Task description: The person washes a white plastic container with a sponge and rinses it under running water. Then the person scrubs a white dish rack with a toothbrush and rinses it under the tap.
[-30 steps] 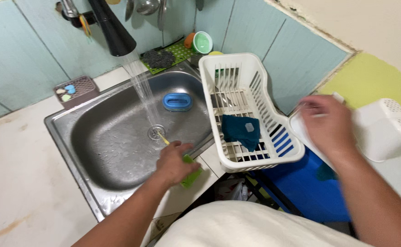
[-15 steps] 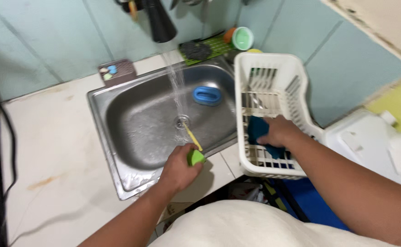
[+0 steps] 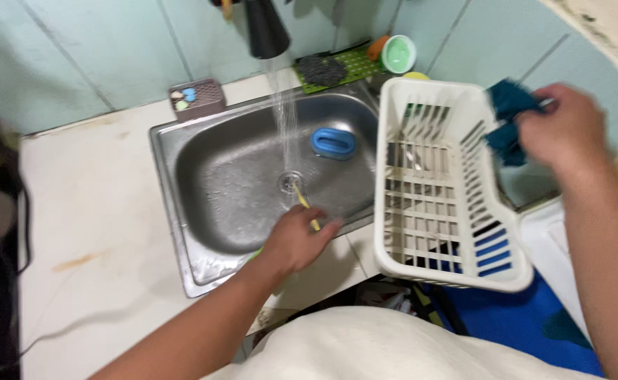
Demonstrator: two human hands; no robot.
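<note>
Your left hand (image 3: 296, 239) grips a yellow-handled brush (image 3: 304, 205) over the steel sink (image 3: 203, 176); your right hand (image 3: 559, 130) clenches a dark blue cloth (image 3: 507, 105) above the white dish basket (image 3: 450, 183).

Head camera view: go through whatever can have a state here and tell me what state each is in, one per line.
Tap: on, water streaming into the sink.
Sink: wet, no dishes, drain uncovered.
Blue scrubber: lying in the sink.
White basket: looks empty, beside the sink.
Left hand: shut on a thin yellow stick over the sink rim.
Right hand: shut on a dark blue cloth, raised past the basket.
</note>
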